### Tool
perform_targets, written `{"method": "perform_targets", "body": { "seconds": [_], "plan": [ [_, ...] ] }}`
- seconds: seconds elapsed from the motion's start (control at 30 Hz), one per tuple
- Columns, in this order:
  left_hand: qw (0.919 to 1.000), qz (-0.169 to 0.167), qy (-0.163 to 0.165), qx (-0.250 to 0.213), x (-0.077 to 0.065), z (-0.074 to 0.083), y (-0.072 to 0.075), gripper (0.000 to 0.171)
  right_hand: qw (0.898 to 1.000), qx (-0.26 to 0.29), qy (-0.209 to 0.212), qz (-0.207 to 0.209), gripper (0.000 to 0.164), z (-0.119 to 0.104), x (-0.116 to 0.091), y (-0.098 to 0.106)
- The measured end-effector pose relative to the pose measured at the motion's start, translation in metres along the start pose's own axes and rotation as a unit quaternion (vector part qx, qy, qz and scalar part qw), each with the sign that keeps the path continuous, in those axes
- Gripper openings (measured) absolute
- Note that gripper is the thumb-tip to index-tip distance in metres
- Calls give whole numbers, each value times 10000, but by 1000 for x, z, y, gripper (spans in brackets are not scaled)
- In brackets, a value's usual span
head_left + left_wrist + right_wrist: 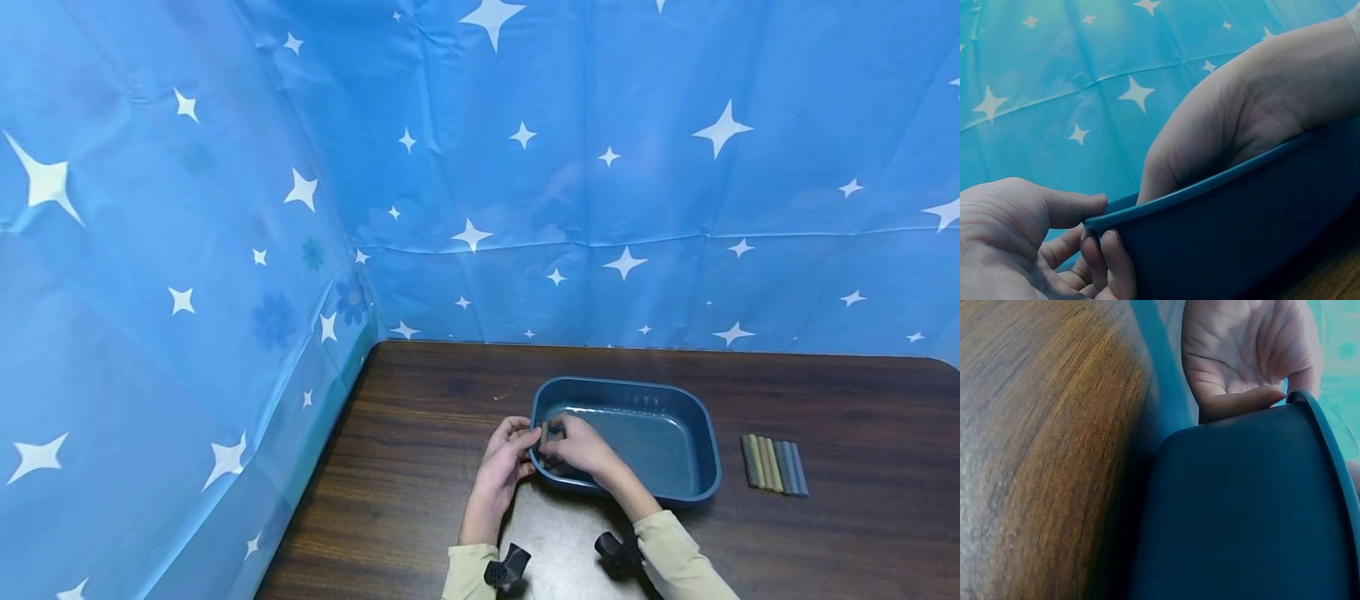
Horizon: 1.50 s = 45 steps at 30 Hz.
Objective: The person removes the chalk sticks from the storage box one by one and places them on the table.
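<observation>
A dark blue rectangular plastic basin (pixel 637 442) stands on the table. My left hand (pixel 504 460) grips its left end, the thumb over the rim and the fingers curled against the outer wall. My right hand (pixel 588 448) reaches over the near rim into the left end of the basin. Its fingertips close around a short tan stick (pixel 544 432), which stands near the left inner wall by my left thumb. In the left wrist view the basin wall (pixel 1222 237) hides the right fingertips. The right wrist view shows the left palm (pixel 1247 356) beyond the basin's outer side.
Right of the basin, several sticks (pixel 775 465) in dark green, tan and grey-blue lie side by side in a row. The dark wood table (pixel 435 400) meets a blue star-patterned sheet (pixel 525 183) at the back and left. Black wrist cameras (pixel 507 568) sit on both forearms.
</observation>
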<state>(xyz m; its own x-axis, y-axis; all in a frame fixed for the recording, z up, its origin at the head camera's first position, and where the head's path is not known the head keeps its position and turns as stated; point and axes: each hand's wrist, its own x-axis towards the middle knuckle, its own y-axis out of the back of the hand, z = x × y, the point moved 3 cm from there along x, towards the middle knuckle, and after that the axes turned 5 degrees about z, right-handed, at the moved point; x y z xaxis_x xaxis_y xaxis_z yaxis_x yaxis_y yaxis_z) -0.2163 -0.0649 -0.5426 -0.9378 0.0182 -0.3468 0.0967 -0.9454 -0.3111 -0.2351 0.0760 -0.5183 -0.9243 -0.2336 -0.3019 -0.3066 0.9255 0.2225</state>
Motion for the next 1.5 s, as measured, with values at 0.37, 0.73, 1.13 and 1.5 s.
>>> {"method": "perform_targets", "body": {
  "seconds": [0.37, 0.73, 1.13, 1.5],
  "plan": [
    [10000, 16, 1, -15, 1, -1, 0, 18, 9998, -46, -54, 175, 55, -2, 6, -4],
    [10000, -7, 8, -26, 0, -1, 1, 19, 9996, 223, 26, 189, 65, -5, 6, -4],
    [10000, -29, -8, -38, 2, -3, 1, 19, 9957, 927, -58, 61, 63, -3, -3, 7],
    [10000, 76, -40, -46, 2, -2, 1, 19, 9912, 1320, 63, 23, 64, 6, -16, 49]
  ]
}}
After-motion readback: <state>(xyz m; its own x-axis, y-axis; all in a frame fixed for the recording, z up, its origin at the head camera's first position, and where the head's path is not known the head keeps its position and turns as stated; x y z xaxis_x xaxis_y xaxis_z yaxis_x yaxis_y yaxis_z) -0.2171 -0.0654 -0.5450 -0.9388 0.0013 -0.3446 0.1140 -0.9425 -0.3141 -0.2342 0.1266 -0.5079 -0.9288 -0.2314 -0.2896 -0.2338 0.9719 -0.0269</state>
